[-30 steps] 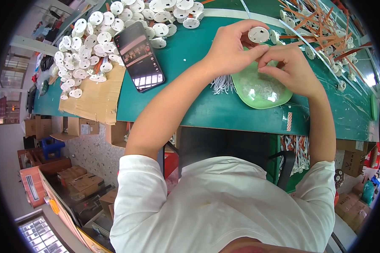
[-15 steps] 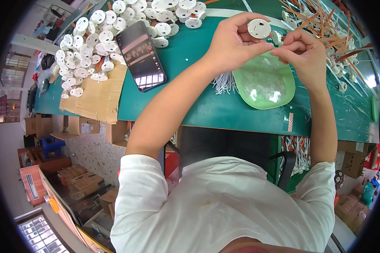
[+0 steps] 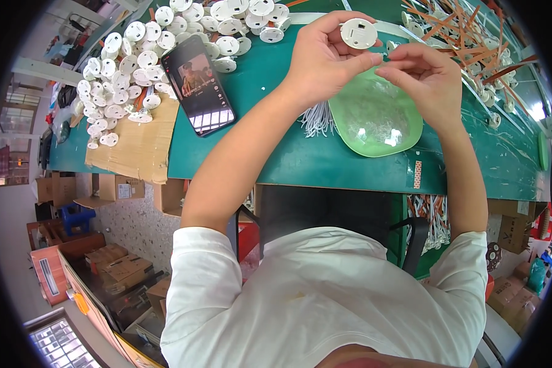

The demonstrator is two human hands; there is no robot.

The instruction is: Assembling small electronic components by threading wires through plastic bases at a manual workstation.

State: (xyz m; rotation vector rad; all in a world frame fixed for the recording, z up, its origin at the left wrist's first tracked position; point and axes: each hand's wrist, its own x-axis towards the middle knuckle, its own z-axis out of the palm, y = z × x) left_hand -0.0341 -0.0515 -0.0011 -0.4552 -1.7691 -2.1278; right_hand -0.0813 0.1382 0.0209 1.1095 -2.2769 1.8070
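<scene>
White disc (image 3: pixel 359 33), gripped in the left hand (image 3: pixel 320 61), has shifted slightly leftward — handwork seemingly continues — whether the right hand (image 3: pixel 434 75) grips anything, I cannot tell.

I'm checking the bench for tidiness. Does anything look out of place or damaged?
The lit phone sits askew beside the heaped white discs, odd among work parts. At upper right, orange strips splay untidily in all directions. The round white piece in the left hand shows no obvious damage.
</scene>
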